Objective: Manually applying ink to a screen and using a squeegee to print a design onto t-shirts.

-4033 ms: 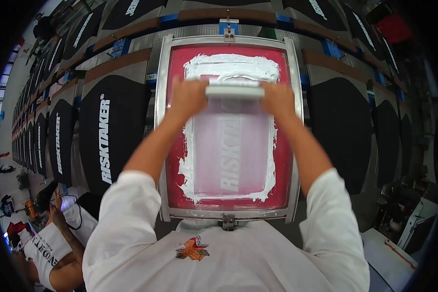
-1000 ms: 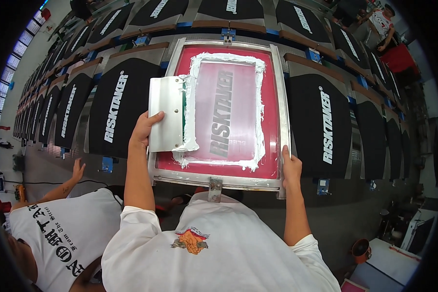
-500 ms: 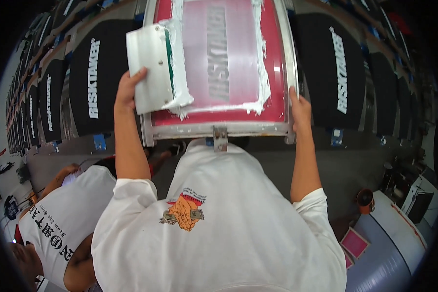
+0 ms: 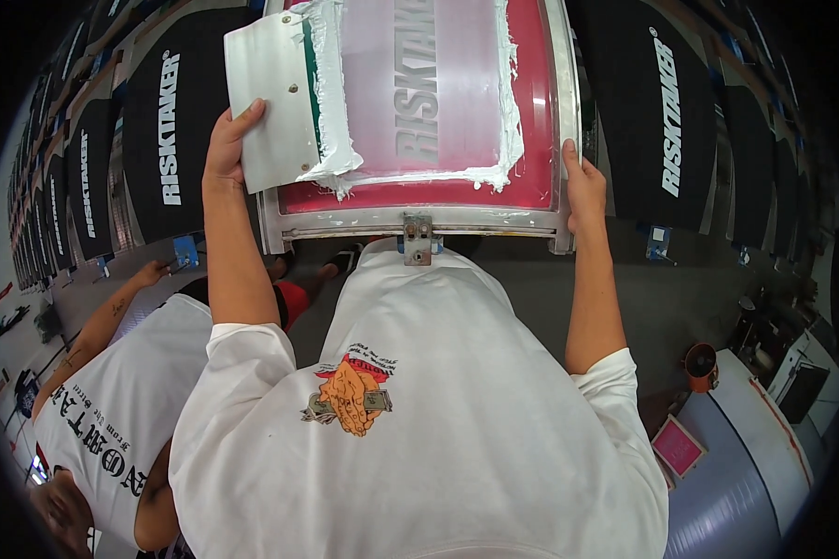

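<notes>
My left hand [image 4: 226, 142] grips a wide white squeegee [image 4: 268, 98] by its side, thumb on top. The squeegee's green blade edge [image 4: 312, 88] rests against thick white ink [image 4: 334, 112] along the left of a printing screen [image 4: 475, 93]. A pale, see-through middle with block lettering shows on the screen, bordered by red and ridges of white ink. My right hand [image 4: 584, 189] is closed on the right side of the screen's metal frame [image 4: 503, 222], thumb on top. Its fingers are partly hidden beneath the rail.
Black garments with white lettering lie on boards to the left [image 4: 168, 130] and right [image 4: 653, 121]. A metal clamp [image 4: 418, 240] sits at the frame's near edge. A co-worker in a white sleeveless top [image 4: 126, 410] is at lower left. An orange round heater-like object [image 4: 701, 366] stands at right.
The screen, squeegee and both my hands sit slightly higher in view, as do the nearby garments. The co-worker's arm has reached out toward the boards. Both my grips stay the same.
</notes>
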Demonstrator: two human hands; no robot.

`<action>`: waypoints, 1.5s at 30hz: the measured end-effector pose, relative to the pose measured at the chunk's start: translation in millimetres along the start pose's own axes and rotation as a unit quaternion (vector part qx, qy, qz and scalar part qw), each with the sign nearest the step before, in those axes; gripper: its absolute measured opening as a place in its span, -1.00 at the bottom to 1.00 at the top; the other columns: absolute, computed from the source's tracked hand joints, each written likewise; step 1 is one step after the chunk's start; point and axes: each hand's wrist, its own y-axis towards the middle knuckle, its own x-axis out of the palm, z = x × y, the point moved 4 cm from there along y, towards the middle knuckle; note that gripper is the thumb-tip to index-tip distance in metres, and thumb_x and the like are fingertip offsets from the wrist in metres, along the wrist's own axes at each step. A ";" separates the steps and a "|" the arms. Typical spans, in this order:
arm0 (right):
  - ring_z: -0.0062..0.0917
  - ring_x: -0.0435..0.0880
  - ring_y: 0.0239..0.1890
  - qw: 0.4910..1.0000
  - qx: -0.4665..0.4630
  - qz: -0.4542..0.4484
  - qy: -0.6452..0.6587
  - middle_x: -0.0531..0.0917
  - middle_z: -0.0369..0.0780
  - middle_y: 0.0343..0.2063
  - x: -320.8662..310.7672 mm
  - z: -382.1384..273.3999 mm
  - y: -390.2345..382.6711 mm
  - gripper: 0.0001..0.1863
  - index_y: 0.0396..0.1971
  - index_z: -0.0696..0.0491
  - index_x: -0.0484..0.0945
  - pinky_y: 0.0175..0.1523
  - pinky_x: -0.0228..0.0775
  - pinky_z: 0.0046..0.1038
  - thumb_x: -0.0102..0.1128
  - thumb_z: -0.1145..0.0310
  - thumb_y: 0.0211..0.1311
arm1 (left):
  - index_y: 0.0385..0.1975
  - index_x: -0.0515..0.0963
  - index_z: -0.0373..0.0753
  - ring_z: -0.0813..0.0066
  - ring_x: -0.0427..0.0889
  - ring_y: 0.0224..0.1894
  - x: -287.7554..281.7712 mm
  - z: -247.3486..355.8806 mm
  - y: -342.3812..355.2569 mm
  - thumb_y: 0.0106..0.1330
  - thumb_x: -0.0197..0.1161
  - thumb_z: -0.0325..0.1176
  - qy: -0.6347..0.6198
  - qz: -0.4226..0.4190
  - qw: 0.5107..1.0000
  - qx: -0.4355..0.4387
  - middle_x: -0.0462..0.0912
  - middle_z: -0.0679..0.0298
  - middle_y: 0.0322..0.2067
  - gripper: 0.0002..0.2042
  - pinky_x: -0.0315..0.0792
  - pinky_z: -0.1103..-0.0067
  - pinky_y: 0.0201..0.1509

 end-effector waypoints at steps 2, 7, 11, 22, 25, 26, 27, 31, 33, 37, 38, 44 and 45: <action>-0.54 0.57 -0.18 1.000 0.003 -0.005 0.007 0.62 -0.16 -0.22 -1.3 3.7 2.4 -0.37 -0.11 0.24 0.53 -0.04 0.36 -0.52 0.18 -0.10 0.16 | -0.07 0.45 -0.38 0.43 0.64 -0.31 3.7 0.1 -2.4 0.18 0.30 -0.26 -0.010 0.004 1.000 -0.006 0.62 0.16 -0.26 -0.60 0.54 0.54 -0.20; -0.56 0.57 -0.21 1.000 0.009 0.008 0.015 0.64 -0.14 -0.25 -3.2 6.7 9.5 -0.43 -0.11 0.23 0.56 -0.06 0.36 -0.52 0.19 -0.04 0.18 | -0.08 0.46 -0.38 0.44 0.63 -0.30 0.1 -3.6 -0.4 0.16 0.32 -0.27 -0.030 0.009 0.999 -0.009 0.62 0.17 -0.27 -0.60 0.51 0.55 -0.17; -0.55 0.56 -0.18 1.000 -0.020 0.014 -0.004 0.64 -0.16 -0.23 2.2 10.6 9.5 -0.44 -0.09 0.22 0.55 -0.03 0.34 -0.53 0.16 -0.03 0.20 | -0.07 0.45 -0.39 0.45 0.62 -0.28 -7.1 -8.9 1.4 0.16 0.32 -0.27 -0.038 -0.001 0.999 0.000 0.61 0.18 -0.25 -0.59 0.50 0.55 -0.15; -0.46 0.47 -0.03 0.991 -0.076 0.058 -0.098 0.53 -0.10 -0.07 -6.4 18.8 6.7 -0.46 0.07 0.18 0.42 0.10 0.25 -0.50 0.05 0.05 0.28 | -0.06 0.43 -0.42 0.46 0.59 -0.24 1.7 17.5 11.7 0.12 0.36 -0.27 0.019 0.023 0.999 0.012 0.59 0.17 -0.22 -0.54 0.47 0.55 -0.12; -0.35 0.45 -0.01 0.910 -0.288 0.150 -0.259 0.45 -0.07 -0.07 -5.9 3.1 -21.7 -0.52 0.09 0.17 0.39 0.10 0.25 -0.43 0.16 0.25 0.22 | -0.07 0.44 -0.43 0.46 0.59 -0.25 15.3 41.5 22.4 0.11 0.36 -0.28 0.043 0.025 0.998 0.023 0.59 0.16 -0.22 -0.54 0.47 0.57 -0.13; -0.39 0.48 -0.07 0.908 -0.306 0.133 -0.254 0.49 -0.12 -0.14 -2.2 -7.7 -36.2 -0.59 0.01 0.18 0.44 0.05 0.30 -0.43 0.19 0.32 0.19 | -0.07 0.43 -0.43 0.46 0.60 -0.25 18.1 49.5 25.0 0.10 0.36 -0.27 0.047 0.028 0.998 0.016 0.59 0.15 -0.22 -0.54 0.47 0.56 -0.13; -0.43 0.51 -0.14 0.906 -0.324 0.117 -0.248 0.53 -0.16 -0.22 1.0 -15.5 -51.3 -0.65 -0.06 0.19 0.50 -0.01 0.34 -0.44 0.22 0.39 0.16 | -0.07 0.43 -0.44 0.45 0.60 -0.25 19.0 54.5 28.2 0.09 0.37 -0.27 0.051 0.031 0.998 0.010 0.60 0.14 -0.22 -0.53 0.47 0.56 -0.13; -0.65 0.55 -0.37 0.978 0.085 -0.181 -0.054 0.64 -0.27 -0.36 21.5 41.2 -105.1 -0.77 -0.26 0.17 0.61 -0.23 0.41 -0.54 0.24 0.33 0.17 | -0.07 0.42 -0.44 0.44 0.60 -0.25 22.7 64.4 47.3 0.07 0.38 -0.25 0.040 0.024 0.999 0.013 0.60 0.13 -0.22 -0.50 0.47 0.56 -0.13; -0.62 0.57 -0.33 0.938 0.139 -0.293 -0.125 0.65 -0.23 -0.27 42.0 57.6 -129.0 -0.68 -0.18 0.14 0.60 -0.20 0.41 -0.56 0.24 0.22 0.18 | -0.07 0.42 -0.44 0.44 0.60 -0.25 20.0 65.1 54.8 0.05 0.40 -0.22 0.041 0.033 0.999 0.010 0.59 0.12 -0.22 -0.47 0.48 0.56 -0.13; -0.53 0.62 -0.33 0.934 0.126 -0.280 -0.182 0.67 -0.20 -0.30 69.9 39.4 -132.6 -0.63 -0.18 0.11 0.60 -0.22 0.43 -0.52 0.20 0.12 0.19 | -0.07 0.42 -0.44 0.44 0.60 -0.26 11.3 56.7 68.4 0.03 0.42 -0.21 0.043 0.039 0.998 0.010 0.59 0.13 -0.23 -0.45 0.48 0.56 -0.13; -0.53 0.62 -0.34 0.930 0.076 -0.268 -0.240 0.67 -0.20 -0.30 68.9 19.9 -126.8 -0.66 -0.19 0.11 0.60 -0.23 0.44 -0.51 0.21 0.15 0.18 | -0.08 0.42 -0.44 0.44 0.61 -0.26 9.3 52.9 70.6 0.02 0.43 -0.20 0.027 0.041 0.999 0.013 0.60 0.13 -0.24 -0.45 0.48 0.55 -0.14; -0.44 0.52 -0.05 0.936 -0.199 0.062 -0.283 0.56 -0.08 -0.10 7.6 -90.8 -37.8 -0.68 -0.10 0.20 0.53 0.06 0.32 -0.45 0.13 0.32 0.23 | -0.11 0.44 -0.43 0.43 0.61 -0.29 19.3 58.7 72.4 -0.01 0.45 -0.20 0.012 0.038 0.999 0.021 0.61 0.15 -0.27 -0.46 0.49 0.55 -0.16; -0.44 0.48 0.02 0.909 -0.228 0.121 -0.327 0.52 -0.07 -0.03 2.3 -98.6 -11.7 -0.66 -0.03 0.20 0.49 0.12 0.28 -0.45 0.08 0.31 0.27 | -0.11 0.44 -0.43 0.44 0.61 -0.30 18.8 55.5 74.9 -0.01 0.46 -0.21 0.004 0.042 0.999 0.020 0.61 0.15 -0.27 -0.46 0.49 0.55 -0.16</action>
